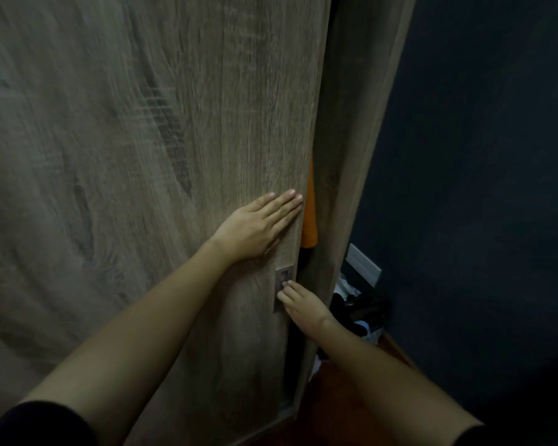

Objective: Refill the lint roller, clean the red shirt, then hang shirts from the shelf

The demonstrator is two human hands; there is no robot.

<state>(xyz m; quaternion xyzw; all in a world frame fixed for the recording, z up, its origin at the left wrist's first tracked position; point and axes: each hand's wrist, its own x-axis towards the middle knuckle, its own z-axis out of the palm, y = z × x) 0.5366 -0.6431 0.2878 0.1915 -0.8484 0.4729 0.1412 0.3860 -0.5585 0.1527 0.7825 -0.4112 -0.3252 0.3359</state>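
Left hand (pixel 258 226) lies flat, holding nothing, on the upright wardrobe door (pixel 142 156) near its right edge, right hand (pixel 303 305) below with straight fingers (pixel 287 294) touching the recessed handle (pixel 283 273); an orange garment (pixel 310 214) hangs in the gap just right.

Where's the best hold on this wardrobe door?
Hook fingertips into the recessed metal pull near the right edge of the door, coming from the front. The panel is otherwise flat, offering nothing to grip; the exposed edge by the gap is the only alternative.
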